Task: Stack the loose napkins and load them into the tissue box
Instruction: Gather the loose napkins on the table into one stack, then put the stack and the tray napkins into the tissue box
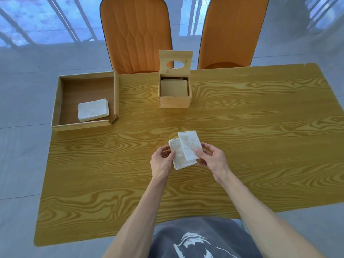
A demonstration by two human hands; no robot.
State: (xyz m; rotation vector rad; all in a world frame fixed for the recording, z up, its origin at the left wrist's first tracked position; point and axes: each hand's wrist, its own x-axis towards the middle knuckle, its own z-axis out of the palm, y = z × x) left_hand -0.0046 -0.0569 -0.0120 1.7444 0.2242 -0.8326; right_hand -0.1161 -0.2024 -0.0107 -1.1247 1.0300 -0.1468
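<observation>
Two hands are in view — the left hand (162, 159) and the right hand (212, 156). Between them they hold one small stack of napkins (179, 158) with one single napkin (188, 145) set askew on top; how many sheets the stack has cannot be told. One more napkin pile (93, 109) lies in the one wooden tray (55, 101). There is one tissue box (174, 90), lid up, with napkins inside — uncountable. One table (260, 127), two orange chairs (136, 32).
</observation>
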